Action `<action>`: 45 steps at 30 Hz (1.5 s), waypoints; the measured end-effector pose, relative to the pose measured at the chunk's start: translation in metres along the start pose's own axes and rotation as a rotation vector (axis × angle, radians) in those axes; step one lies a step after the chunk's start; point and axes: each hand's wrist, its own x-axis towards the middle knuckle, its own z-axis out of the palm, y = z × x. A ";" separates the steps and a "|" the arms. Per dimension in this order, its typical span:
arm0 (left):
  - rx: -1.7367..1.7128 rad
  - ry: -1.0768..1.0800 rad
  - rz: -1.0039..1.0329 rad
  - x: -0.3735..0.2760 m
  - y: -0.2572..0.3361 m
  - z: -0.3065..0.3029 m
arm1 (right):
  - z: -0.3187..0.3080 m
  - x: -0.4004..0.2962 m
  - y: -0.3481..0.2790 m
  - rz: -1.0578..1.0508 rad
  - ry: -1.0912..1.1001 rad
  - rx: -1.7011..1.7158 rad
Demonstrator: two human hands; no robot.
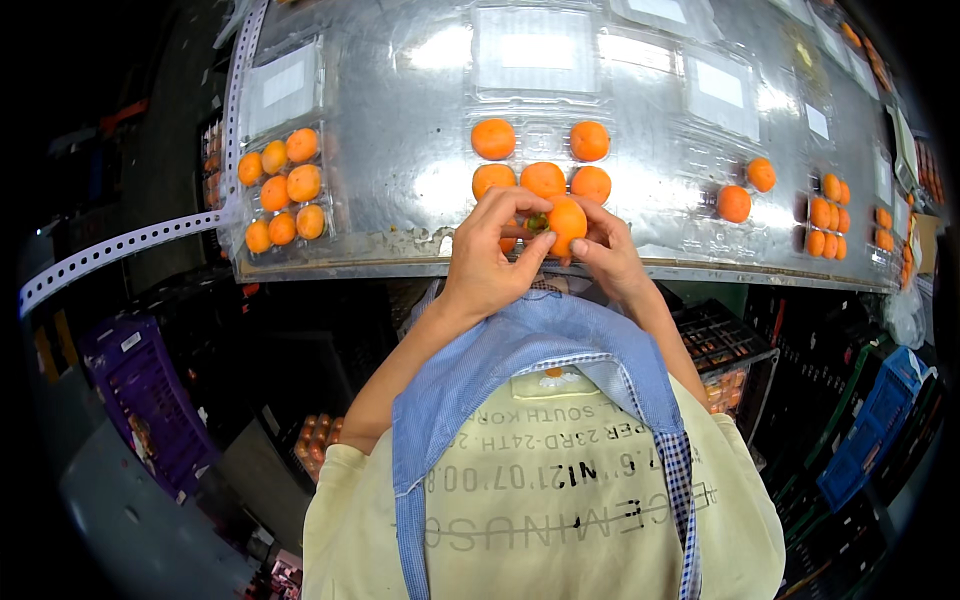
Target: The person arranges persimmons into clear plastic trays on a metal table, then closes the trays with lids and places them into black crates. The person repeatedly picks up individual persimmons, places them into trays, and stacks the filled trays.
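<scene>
Both of my hands are around one orange persimmon [568, 225], held over the table's near edge. Its green calyx points left. My left hand [491, 251] has thumb and fingers at the calyx side, while my right hand [611, 247] supports the other side. Below them lies an opened clear plastic clamshell pack [541, 139] holding several persimmons [543, 180]. One more persimmon [508, 238] is partly hidden behind my left fingers. The pack's lid [536, 52], bearing a white label, is folded back away from me.
A filled pack of persimmons [274, 193] sits at the left, beside a perforated metal strip [120, 259]. At right, another pack holds two persimmons [734, 204], with fuller packs [829, 216] beyond. Below the metal table [390, 150] are a purple crate [150, 397] and a blue crate [870, 427].
</scene>
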 end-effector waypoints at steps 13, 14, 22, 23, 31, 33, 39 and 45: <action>-0.037 0.086 -0.121 0.004 -0.009 0.002 | -0.001 0.005 0.003 0.059 -0.030 -0.016; -0.044 0.083 -0.137 0.004 -0.008 0.002 | -0.001 0.005 0.003 0.060 -0.028 0.000; -0.091 0.036 -0.240 0.005 -0.009 -0.001 | 0.003 0.006 0.000 0.080 -0.008 -0.004; -0.087 0.024 -0.244 0.005 -0.012 -0.002 | 0.002 0.006 0.001 0.081 -0.005 -0.008; -0.144 -0.033 -0.319 0.004 -0.025 -0.011 | 0.013 0.013 0.005 0.004 0.159 -0.125; -0.114 0.066 -0.273 0.004 -0.027 -0.008 | 0.013 0.017 -0.003 -0.056 0.214 -0.482; -0.130 0.124 -0.285 0.005 -0.044 -0.019 | 0.002 0.055 -0.026 -0.381 0.356 -1.116; -0.113 0.068 -0.316 0.004 -0.053 -0.028 | -0.008 0.097 -0.045 -0.361 0.242 -1.587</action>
